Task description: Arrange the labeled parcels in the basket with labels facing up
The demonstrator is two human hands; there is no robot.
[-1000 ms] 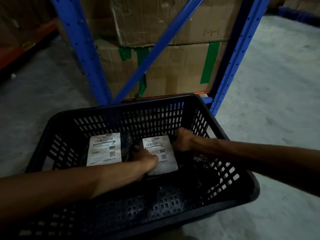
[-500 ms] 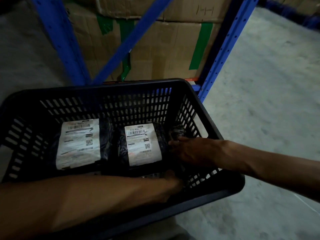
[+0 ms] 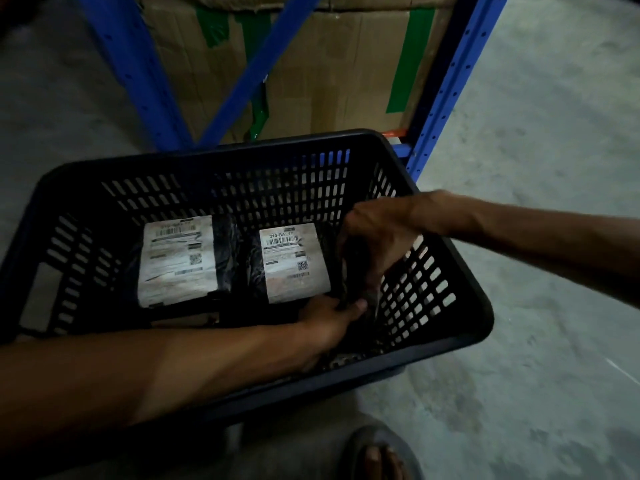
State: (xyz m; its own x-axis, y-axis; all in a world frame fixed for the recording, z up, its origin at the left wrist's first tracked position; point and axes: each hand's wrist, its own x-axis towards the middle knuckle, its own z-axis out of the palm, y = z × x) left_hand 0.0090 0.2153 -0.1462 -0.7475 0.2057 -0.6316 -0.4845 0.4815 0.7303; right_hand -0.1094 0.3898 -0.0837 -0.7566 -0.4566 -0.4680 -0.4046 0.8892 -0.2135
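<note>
A black slotted plastic basket [image 3: 221, 161] stands on the floor in front of me. Two black-wrapped parcels lie flat inside it with white labels up: the left parcel [image 3: 178, 259] and the middle parcel [image 3: 294, 263], marked 310-BAL17. At the basket's right end a third dark parcel [image 3: 358, 271] stands on edge, with no label showing. My right hand [image 3: 377, 233] grips its top from above. My left hand [image 3: 329, 318] holds its lower end near the basket's front wall.
A blue steel rack [image 3: 446, 81] with a diagonal brace stands right behind the basket, holding cardboard boxes [image 3: 332, 64] with green tape. Grey concrete floor lies to the right. My sandalled foot [image 3: 379, 455] is just below the basket's front edge.
My left hand left the middle parcel and went to the basket's right front corner. My right hand rose, and both hands have tipped the third dark parcel up on edge.
</note>
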